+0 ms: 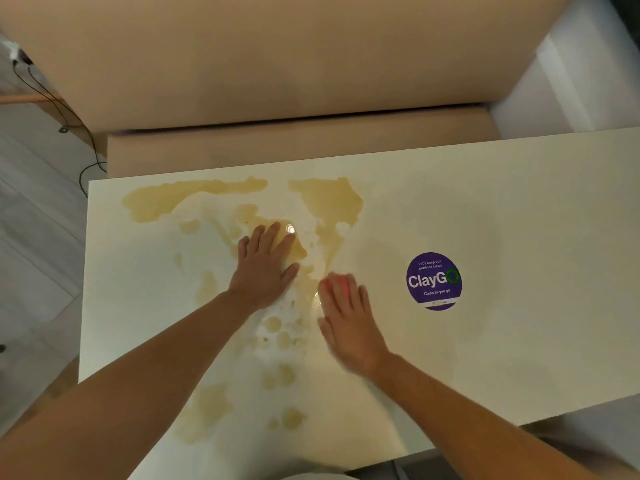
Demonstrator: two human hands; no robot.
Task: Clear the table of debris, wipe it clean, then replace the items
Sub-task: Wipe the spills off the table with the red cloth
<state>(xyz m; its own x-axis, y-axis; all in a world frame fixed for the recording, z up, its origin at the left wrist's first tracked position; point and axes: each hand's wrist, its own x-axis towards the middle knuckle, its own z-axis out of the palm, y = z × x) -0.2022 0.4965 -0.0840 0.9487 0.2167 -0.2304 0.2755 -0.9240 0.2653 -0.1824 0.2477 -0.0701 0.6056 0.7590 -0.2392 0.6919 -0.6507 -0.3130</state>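
The white table (519,237) carries a wide yellowish-brown liquid spill (325,199), with puddles at the back and several smaller blots toward the front. My left hand (265,268) lies flat on the wet middle of the table, fingers straight and spread. A pale patch shows beside its palm; I cannot tell whether that is a tissue. My right hand (346,317), blurred by motion, presses with straight fingers on a small pink-red thing (337,280), mostly hidden under the fingertips.
A round purple "ClayGO" sticker (434,281) is stuck on the table to the right of my hands. A beige upholstered bench (277,64) stands right behind the table. Black cables (69,119) trail over the grey floor at the left.
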